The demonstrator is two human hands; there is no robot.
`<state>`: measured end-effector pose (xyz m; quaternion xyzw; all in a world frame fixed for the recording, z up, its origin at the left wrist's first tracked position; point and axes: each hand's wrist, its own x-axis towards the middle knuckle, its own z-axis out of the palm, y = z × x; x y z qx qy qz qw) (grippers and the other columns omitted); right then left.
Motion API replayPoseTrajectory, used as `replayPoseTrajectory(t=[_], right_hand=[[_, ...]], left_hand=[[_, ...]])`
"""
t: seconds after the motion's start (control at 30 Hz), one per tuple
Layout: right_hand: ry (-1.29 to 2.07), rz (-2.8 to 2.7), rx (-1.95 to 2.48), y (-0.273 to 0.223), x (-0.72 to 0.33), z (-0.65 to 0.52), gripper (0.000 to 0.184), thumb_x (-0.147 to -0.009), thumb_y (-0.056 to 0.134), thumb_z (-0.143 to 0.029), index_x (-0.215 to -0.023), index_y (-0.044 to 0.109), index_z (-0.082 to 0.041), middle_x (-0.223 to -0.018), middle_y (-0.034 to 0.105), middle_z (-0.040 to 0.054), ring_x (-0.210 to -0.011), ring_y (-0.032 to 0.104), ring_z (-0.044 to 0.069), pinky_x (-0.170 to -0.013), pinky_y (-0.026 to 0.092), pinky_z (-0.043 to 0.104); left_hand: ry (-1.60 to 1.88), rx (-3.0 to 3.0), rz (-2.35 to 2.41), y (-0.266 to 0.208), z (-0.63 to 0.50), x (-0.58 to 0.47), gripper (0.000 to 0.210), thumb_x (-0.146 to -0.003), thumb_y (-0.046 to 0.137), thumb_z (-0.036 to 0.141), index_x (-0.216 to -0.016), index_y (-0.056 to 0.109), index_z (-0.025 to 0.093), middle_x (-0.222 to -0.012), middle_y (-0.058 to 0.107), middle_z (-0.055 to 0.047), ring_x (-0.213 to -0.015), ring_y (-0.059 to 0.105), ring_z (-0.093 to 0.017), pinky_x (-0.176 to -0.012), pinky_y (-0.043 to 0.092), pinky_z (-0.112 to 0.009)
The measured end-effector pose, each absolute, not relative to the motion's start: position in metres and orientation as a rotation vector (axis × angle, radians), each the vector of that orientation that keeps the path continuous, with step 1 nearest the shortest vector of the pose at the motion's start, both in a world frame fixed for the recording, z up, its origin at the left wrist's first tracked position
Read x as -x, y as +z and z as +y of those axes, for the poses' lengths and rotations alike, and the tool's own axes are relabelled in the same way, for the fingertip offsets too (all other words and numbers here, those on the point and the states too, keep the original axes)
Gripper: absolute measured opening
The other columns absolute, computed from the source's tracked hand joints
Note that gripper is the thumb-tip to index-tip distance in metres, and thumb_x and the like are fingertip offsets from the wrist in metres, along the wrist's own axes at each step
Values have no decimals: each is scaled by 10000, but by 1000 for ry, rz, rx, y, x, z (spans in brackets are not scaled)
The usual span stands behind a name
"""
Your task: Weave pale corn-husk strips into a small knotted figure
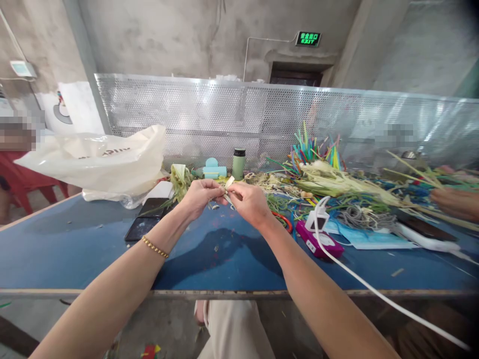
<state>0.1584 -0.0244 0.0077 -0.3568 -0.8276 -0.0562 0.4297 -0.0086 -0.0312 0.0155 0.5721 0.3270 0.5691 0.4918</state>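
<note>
My left hand and my right hand meet above the blue table, fingertips pinched together. Between them they grip a pale strip, which looks like corn husk; its short end sticks up past my fingers. Something thin and shiny shows just under the fingertips, too small to make out. Behind my hands lie loose pale and green fibres. A bunch of greenish husks is beyond my left hand, and a green bottle with a black lid stands straight behind.
A big white plastic bag and a dark phone are at left. At right are a purple power socket with a white cable, a pile of corn husks, colourful sticks and a blue mask. Another person's hand is at far right.
</note>
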Motion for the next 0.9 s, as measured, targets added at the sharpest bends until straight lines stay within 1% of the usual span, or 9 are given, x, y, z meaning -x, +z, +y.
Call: replayPoseTrajectory(t=[0.03, 0.1, 0.2, 0.27, 0.37, 0.5, 0.6, 0.7, 0.9], right_hand=[[-251, -2103, 905, 9, -159, -27, 194, -906, 512, -210, -858, 699, -190, -849, 688, 54, -756, 592, 154, -638, 351, 247], [-426, -2156, 957, 11, -159, -32, 224, -933, 474, -210, -886, 692, -185, -916, 686, 76, -781, 594, 164, -620, 324, 259], [-551, -2175, 1008, 13, -159, -35, 249, -958, 444, -235, -934, 686, -184, -917, 674, 79, -748, 581, 166, -584, 283, 276], [-557, -2167, 1001, 13, -160, -34, 257, -968, 437, -248, -951, 687, -193, -901, 672, 68, -752, 584, 164, -587, 280, 278], [-526, -2154, 978, 12, -160, -32, 262, -975, 436, -257, -935, 689, -199, -888, 681, 56, -783, 597, 163, -615, 299, 273], [-470, -2138, 980, 12, -159, -32, 247, -973, 450, -250, -925, 686, -198, -903, 704, 58, -825, 613, 167, -652, 321, 268], [-457, -2134, 998, 12, -159, -32, 254, -977, 444, -257, -898, 678, -198, -889, 714, 55, -818, 619, 169, -645, 314, 272], [-448, -2149, 1000, 12, -160, -33, 254, -980, 434, -252, -924, 677, -201, -909, 722, 51, -824, 621, 168, -644, 311, 271], [-530, -2179, 1039, 15, -159, -36, 265, -985, 413, -254, -925, 665, -195, -903, 719, 45, -801, 616, 170, -609, 274, 282]], left_hand=[[1388, -1405, 813, 15, -31, 8, 160, -660, 766, 131, -642, 608, 107, -543, 643, -25, -521, 661, -149, -571, 498, -245], [1398, -1418, 838, 14, -30, 8, 159, -661, 766, 140, -638, 612, 108, -539, 642, -27, -525, 662, -153, -573, 497, -250], [1411, -1407, 837, 13, -30, 6, 140, -656, 760, 141, -639, 626, 103, -545, 644, -27, -539, 666, -158, -589, 498, -256], [1404, -1408, 820, 13, -30, 6, 116, -649, 759, 143, -678, 659, 93, -599, 672, -38, -556, 667, -154, -603, 499, -257], [1403, -1413, 804, 13, -31, 6, 154, -636, 774, 160, -744, 691, 87, -665, 700, -48, -571, 667, -147, -619, 501, -261], [1426, -1421, 816, 13, -31, 6, 165, -650, 773, 188, -748, 688, 86, -606, 684, -49, -569, 661, -149, -633, 498, -262], [1454, -1391, 815, 12, -32, 4, 149, -656, 764, 187, -724, 679, 85, -599, 682, -54, -572, 659, -147, -650, 500, -265], [1509, -1325, 814, 12, -33, 0, 136, -638, 760, 167, -690, 662, 88, -604, 680, -48, -561, 656, -144, -649, 502, -268], [1571, -1289, 826, 13, -34, -4, 132, -615, 746, 154, -685, 664, 78, -597, 676, -43, -530, 640, -135, -626, 504, -267]])
